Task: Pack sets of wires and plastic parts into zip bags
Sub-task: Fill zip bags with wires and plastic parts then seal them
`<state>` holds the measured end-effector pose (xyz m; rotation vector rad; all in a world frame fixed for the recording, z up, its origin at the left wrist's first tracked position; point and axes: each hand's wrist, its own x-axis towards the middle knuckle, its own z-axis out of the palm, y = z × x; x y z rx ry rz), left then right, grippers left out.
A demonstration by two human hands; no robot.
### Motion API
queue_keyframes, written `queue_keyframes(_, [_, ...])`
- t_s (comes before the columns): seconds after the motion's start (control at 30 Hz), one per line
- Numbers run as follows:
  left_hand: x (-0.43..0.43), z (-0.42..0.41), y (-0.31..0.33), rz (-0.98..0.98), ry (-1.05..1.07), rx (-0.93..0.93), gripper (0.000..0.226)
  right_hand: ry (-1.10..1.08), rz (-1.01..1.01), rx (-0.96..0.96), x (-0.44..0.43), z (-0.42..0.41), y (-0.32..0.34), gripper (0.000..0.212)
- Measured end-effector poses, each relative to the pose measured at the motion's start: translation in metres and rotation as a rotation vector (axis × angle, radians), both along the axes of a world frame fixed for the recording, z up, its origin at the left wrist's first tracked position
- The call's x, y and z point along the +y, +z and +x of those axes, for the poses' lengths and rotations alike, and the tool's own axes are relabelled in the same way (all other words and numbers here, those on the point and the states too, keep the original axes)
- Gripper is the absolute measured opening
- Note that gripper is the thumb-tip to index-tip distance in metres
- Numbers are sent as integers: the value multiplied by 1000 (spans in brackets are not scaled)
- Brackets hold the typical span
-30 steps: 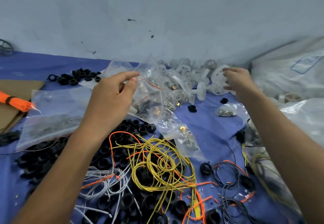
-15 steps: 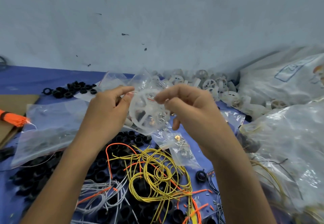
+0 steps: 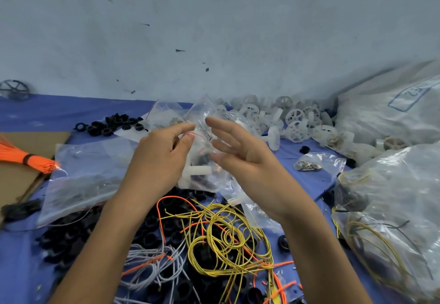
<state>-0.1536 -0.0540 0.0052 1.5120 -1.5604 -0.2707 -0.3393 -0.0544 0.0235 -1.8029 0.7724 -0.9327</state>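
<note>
My left hand (image 3: 162, 158) pinches the red-striped mouth of a small clear zip bag (image 3: 202, 137) held above the blue table. Inside the bag lie a white plastic spool part (image 3: 196, 170) and dark bits. My right hand (image 3: 240, 153) hovers just right of the bag with fingers straight and spread, holding nothing. Below the hands lies a tangle of yellow wires (image 3: 226, 239), with orange and grey wires (image 3: 152, 268) and black plastic rings (image 3: 71, 239) around it. A heap of white plastic wheels (image 3: 295, 122) sits at the back.
A large flat zip bag (image 3: 90, 172) lies to the left, next to an orange wire bundle (image 3: 26, 158) on cardboard. Big filled plastic bags (image 3: 392, 199) crowd the right side. A small bag of screws (image 3: 316, 164) and more black rings (image 3: 112, 125) lie on the blue cover.
My right hand fetched a white wheel from the back pile, brought it to the bag, and has now let go and spread its fingers. The white part sits inside the bag.
</note>
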Motion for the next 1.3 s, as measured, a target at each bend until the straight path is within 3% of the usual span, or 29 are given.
queue_keyframes(0.17, [-1,2,1,-7,15,-5,30,-109,-56,48,-1,-1,1,36])
queue_keyframes(0.3, [-2,2,-2,-28,22,9,27,-238,-270,447,-7,-1,-9,38])
queue_keyframes(0.4, [-1,3,1,-36,25,44,22,-249,-240,595,-10,0,-17,36])
queue_keyframes(0.53, [1,3,3,-44,5,73,12,-296,-237,527,-12,-1,-20,39])
queue_keyframes(0.7, [3,7,6,-86,-10,106,9,-424,-178,203,-26,-13,-19,27])
queue_keyframes(0.77, [4,9,7,-89,-12,115,9,-510,-239,269,-54,-18,-23,28])
queue_keyframes(0.83, [4,8,7,-83,-20,111,9,-514,-289,475,-90,-16,-33,39])
queue_keyframes(0.93, [5,6,6,-75,-29,103,9,-361,-181,791,-133,-7,-64,58])
queue_keyframes(1.0, [4,7,6,-72,-25,101,10,-264,-148,936,-144,-4,-93,54])
queue_keyframes(1.2, [1,13,5,-74,-27,128,11,-435,-236,790,-156,-5,-113,21])
queue_keyframes(1.3, [-1,12,3,-73,-35,135,11,-501,-219,757,-154,-8,-104,20])
